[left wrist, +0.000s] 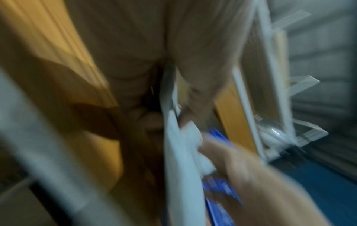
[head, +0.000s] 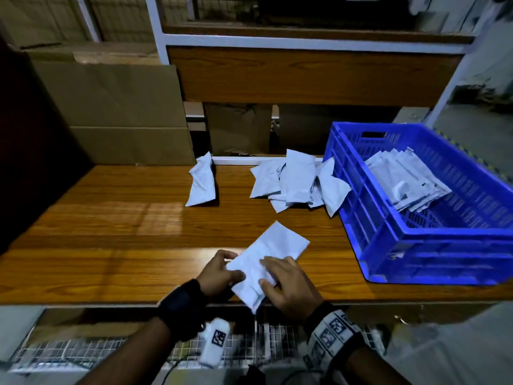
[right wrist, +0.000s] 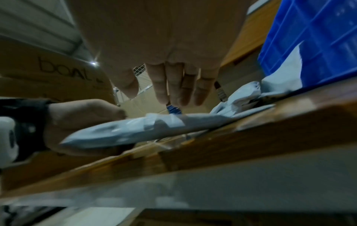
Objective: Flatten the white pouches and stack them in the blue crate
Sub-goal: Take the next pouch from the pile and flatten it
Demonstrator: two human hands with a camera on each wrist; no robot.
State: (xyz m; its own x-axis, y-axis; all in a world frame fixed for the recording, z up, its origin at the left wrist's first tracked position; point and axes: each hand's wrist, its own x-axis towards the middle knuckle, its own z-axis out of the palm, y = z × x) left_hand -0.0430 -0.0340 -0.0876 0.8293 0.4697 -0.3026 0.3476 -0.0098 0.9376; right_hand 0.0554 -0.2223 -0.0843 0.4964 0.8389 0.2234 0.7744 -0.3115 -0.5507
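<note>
One white pouch [head: 266, 262] lies at the tabletop's [head: 111, 223] front edge; loose pouches [head: 291, 182] sit along its back edge; flattened pouches [head: 408, 182] fill the blue crate [head: 416, 245].

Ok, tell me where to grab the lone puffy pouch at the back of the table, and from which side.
Take the lone pouch across its narrow waist, coming from above with fingers on its long left and right edges. It lies lengthwise away from you, puffed in the middle, with bare table on both sides, so nothing blocks either hand.

Dim light; my head view bends at the edges, with glare on the table [head: 155, 218]. Left wrist view is heavily motion-blurred. Right wrist view is soft throughout.
</note>
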